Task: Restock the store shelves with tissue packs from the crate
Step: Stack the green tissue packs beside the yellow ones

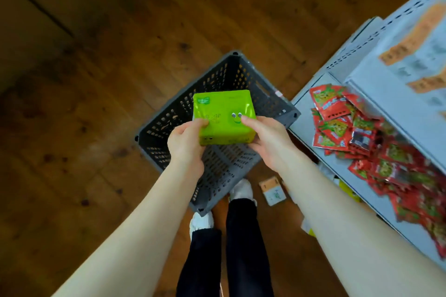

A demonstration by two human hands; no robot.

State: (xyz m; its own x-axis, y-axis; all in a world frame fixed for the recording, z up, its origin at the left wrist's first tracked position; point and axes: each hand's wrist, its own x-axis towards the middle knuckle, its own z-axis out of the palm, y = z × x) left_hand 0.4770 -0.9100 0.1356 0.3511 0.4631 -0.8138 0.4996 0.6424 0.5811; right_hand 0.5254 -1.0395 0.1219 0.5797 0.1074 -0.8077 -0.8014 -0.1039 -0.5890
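A bright green tissue pack (223,113) with a printed smiley face is held above a dark grey perforated crate (263,99) that stands on the wooden floor. My left hand (187,144) grips the pack's near left corner, thumb on top. My right hand (269,142) grips its near right corner, thumb lying by the smiley. The crate's visible inside shows only its slotted bottom and walls; the pack and my hands hide the middle. The grey store shelf (395,108) rises at the right.
Red snack packets (357,132) lie heaped on the shelf's lower board. Orange labels (407,38) sit on the shelf above. A small orange-and-white pack (272,191) lies on the floor by my feet, close to the shelf base. Wooden floor stretches to the left.
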